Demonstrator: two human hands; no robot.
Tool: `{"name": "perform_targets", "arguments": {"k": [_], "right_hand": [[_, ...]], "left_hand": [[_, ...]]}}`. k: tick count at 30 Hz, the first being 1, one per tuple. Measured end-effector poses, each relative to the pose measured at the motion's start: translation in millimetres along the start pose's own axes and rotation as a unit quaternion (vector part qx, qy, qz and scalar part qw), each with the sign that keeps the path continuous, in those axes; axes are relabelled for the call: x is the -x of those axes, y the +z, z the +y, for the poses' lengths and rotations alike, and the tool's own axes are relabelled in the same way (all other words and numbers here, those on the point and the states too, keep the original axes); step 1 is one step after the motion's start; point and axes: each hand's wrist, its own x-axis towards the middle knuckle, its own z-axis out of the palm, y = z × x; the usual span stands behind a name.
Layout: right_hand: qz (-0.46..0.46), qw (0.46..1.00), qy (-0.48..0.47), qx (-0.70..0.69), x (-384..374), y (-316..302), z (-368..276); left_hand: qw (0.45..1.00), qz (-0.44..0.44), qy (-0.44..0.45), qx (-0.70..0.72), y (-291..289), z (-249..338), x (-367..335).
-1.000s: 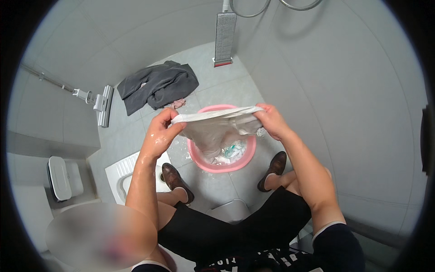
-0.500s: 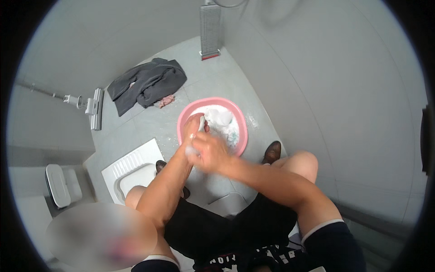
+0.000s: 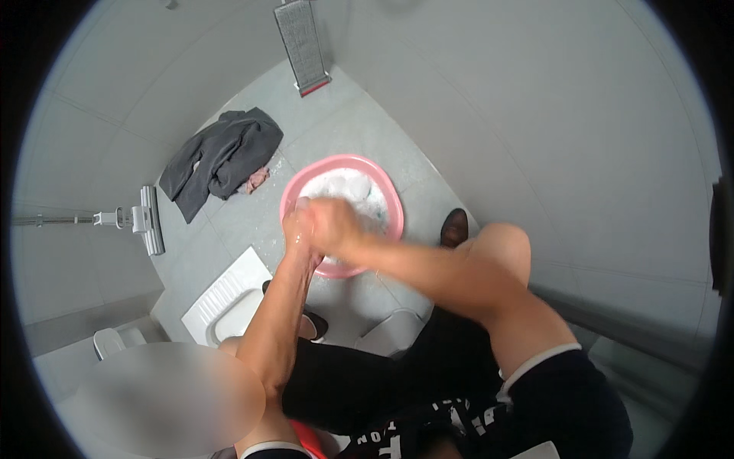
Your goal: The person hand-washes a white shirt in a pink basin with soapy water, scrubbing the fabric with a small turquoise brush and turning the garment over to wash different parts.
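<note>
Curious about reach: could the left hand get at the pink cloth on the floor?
Probably yes: the pink cloth lies ahead and left of the left hand, apparently unblocked, though the left would have to leave the right hand.

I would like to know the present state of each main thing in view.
Left hand: wet, grip unclear.
Right hand: blurred, overlapping the left one, grip unclear.
Pink basin: upright, holding white suds.
Dark gray garment: crumpled on the floor.
Pink cloth: crumpled beside the garment.
Flat mop: untouched.
White-and-gray mop: untouched.
Squat toilet: uncovered.
</note>
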Motion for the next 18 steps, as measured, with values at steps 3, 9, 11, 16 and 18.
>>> {"name": "perform_targets", "arguments": {"k": [3,9,11,16,18], "right_hand": [[-0.146,0.969,0.175,0.095,-49,-39,25],[-0.404,0.9,0.101,-0.131,-44,-71,15],[-0.451,0.882,0.117,-0.068,-45,-88,-5],[-0.332,0.914,0.183,-0.145,-47,-115,-11],[-0.296,0.909,0.218,-0.195,-51,-123,-21]], "left_hand": [[0.987,-0.047,0.029,-0.151,-8,11,-10],[0.849,-0.145,0.232,-0.452,-20,81,11],[0.809,-0.137,0.273,-0.502,-20,86,14],[0.723,-0.159,0.288,-0.607,-29,88,24],[0.708,-0.173,0.227,-0.646,-37,89,24]]}}
